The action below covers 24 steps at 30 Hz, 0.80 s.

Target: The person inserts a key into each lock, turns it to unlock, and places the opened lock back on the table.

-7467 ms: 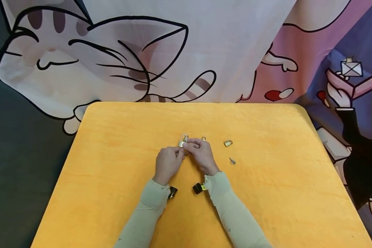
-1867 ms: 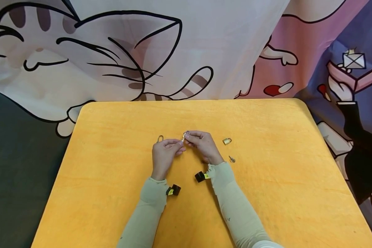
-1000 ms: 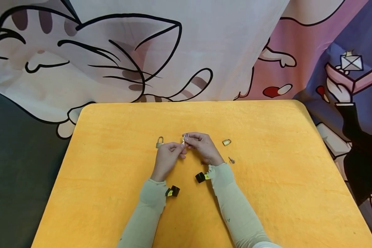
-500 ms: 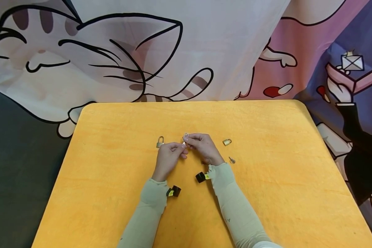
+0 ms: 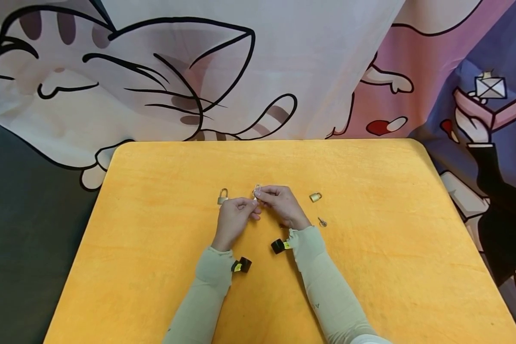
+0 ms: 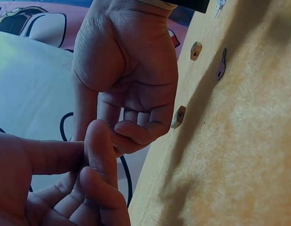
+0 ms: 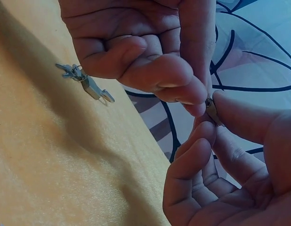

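Near the table's centre both hands meet at a small padlock (image 5: pixel 256 188), its shackle pointing up. My right hand (image 5: pixel 280 204) pinches it between thumb and index finger; in the right wrist view the padlock's metal end (image 7: pixel 211 112) shows with a round keyhole. Just below, my left hand (image 5: pixel 235 217) pinches what looks like a small key, mostly hidden by the fingertips. Left of the hands stands a larger padlock (image 5: pixel 222 197) with its shackle up; the right wrist view shows keys (image 7: pixel 70 70) hanging at this padlock.
To the right lie a brass padlock (image 5: pixel 316 197) and a key (image 5: pixel 322 222) on the yellow table (image 5: pixel 370 267). The left wrist view shows another padlock (image 6: pixel 179 117) by the right hand and a loose key (image 6: pixel 222 68). A printed curtain (image 5: pixel 318 62) hangs behind.
Earlier both hands worked on a padlock with a tall shackle; a padlock now stands to the left and the hands hold a smaller one. Over the last second they have barely moved.
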{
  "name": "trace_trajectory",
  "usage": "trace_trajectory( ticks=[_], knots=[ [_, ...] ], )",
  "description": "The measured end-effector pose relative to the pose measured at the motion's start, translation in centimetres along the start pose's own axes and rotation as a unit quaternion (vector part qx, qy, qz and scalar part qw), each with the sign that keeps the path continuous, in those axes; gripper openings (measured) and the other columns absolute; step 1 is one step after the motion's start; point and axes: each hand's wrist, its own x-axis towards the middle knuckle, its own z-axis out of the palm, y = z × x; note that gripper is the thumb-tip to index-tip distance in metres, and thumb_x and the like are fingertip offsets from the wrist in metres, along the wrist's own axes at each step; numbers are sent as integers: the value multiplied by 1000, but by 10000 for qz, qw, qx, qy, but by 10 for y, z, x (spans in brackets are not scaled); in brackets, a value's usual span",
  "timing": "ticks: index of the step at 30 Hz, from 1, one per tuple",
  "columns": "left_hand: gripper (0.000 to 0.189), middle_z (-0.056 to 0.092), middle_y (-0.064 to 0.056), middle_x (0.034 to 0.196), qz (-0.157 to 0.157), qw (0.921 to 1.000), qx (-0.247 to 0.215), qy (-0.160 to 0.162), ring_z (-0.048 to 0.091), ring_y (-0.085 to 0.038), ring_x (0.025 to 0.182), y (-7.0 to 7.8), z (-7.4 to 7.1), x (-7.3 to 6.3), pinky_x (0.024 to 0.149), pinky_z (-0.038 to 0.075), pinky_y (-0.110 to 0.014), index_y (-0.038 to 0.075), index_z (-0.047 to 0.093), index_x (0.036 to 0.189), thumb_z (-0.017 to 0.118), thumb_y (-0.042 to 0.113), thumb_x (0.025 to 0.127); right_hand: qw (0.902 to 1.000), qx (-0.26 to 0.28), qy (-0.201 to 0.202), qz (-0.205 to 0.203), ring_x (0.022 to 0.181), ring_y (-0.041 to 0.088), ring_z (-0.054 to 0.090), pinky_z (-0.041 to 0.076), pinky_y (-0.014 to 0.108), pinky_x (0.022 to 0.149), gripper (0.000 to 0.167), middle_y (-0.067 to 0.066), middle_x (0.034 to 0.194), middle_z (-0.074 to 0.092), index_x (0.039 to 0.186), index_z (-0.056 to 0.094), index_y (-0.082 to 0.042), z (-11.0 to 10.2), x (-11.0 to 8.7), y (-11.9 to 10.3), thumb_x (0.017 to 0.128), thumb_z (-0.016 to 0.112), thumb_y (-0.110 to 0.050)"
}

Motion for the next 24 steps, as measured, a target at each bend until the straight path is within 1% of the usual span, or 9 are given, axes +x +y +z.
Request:
trace_trajectory(
  ticks=[2, 6, 11, 15, 20, 22, 24],
  knots=[
    [22, 75, -9, 79, -1, 10000, -10, 16, 74, -21, 68, 1, 0, 0, 63, 50, -24, -4, 76, 96, 64, 14, 99, 10000, -13, -40, -8, 83, 21, 62, 52, 33, 76, 27, 9, 99, 73, 109, 74, 5, 0, 0, 0, 95, 72, -18],
    [21, 75, -12, 81, -40, 10000, -54, 42, 74, -24, 70, 1, 0, 0, 62, 49, -23, -3, 77, 95, 64, 14, 99, 10000, -6, -66, 14, 87, 19, 63, 53, 31, 77, 27, 10, 103, 73, 109, 74, 6, 1, 0, 0, 95, 72, -17],
    [21, 75, -15, 83, -149, 9998, -83, 59, 75, -27, 72, 1, 0, -1, 63, 50, -25, -2, 77, 97, 65, 15, 99, 10000, -10, -67, 9, 83, 15, 63, 52, 29, 75, 26, 9, 103, 73, 109, 74, 6, 2, 0, 0, 95, 71, -16],
    [22, 75, -19, 84, -174, 9998, 14, 50, 74, -33, 75, 5, 0, -1, 65, 52, -30, -8, 75, 98, 62, 10, 100, 9999, -20, -129, -3, 83, 15, 63, 52, 30, 75, 25, 8, 100, 73, 108, 74, 6, 2, -1, 0, 96, 71, -15],
    [24, 73, -24, 84, -213, 9997, 131, 5, 73, -39, 77, 11, 1, -1, 61, 50, -27, -14, 73, 99, 59, 6, 101, 9999, -83, -151, 16, 81, 16, 62, 51, 31, 75, 22, 7, 98, 74, 106, 75, 4, 2, -1, 1, 95, 71, -15],
    [24, 73, -23, 83, -208, 9997, 135, 27, 73, -38, 77, 11, 1, -1, 62, 52, -31, -13, 73, 99, 59, 6, 101, 9999, -127, -102, 16, 79, 16, 61, 51, 31, 74, 22, 6, 96, 74, 105, 76, 3, 2, 0, 1, 95, 71, -16],
    [23, 74, -22, 83, -165, 9998, 68, 66, 74, -36, 76, 8, 0, 0, 66, 56, -39, -12, 73, 100, 60, 7, 101, 9999, -148, -40, 29, 77, 16, 60, 50, 31, 72, 22, 6, 94, 74, 105, 76, 2, 2, 0, 1, 95, 71, -17]
  ],
)
